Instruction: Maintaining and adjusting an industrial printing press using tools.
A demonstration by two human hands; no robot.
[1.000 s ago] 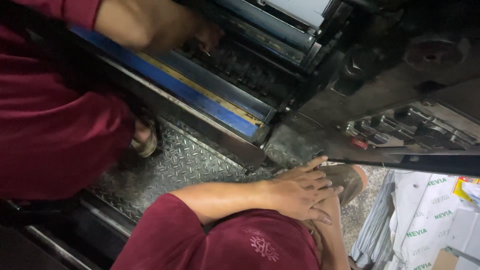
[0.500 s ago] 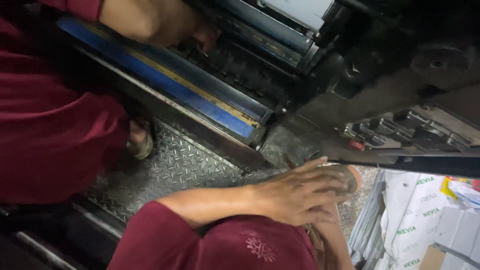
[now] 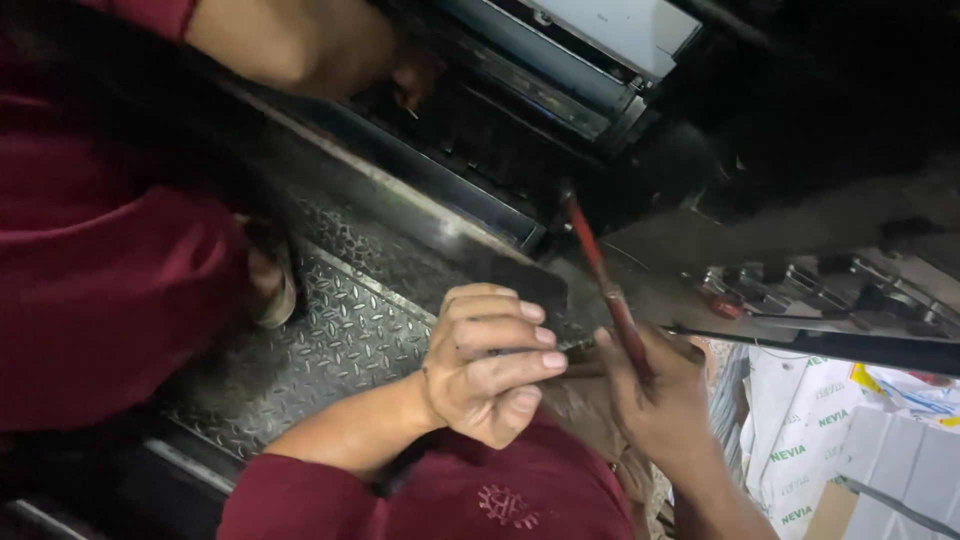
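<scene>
While gripped, screwdriver tip hidden.

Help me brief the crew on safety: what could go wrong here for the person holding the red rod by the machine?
The right hand holds a thin red rod pointed into the dark machine opening; it might catch or slip. A co-worker's hand reaches into the same machine, so poking could hit it. The left hand rests on the tread-plate step, where the co-worker's foot could step on it.

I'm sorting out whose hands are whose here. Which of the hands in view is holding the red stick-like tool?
The right hand, low in the picture, grips the red tool. The left hand beside it holds nothing visible, and the co-worker's hand reaches into the machine.
</scene>
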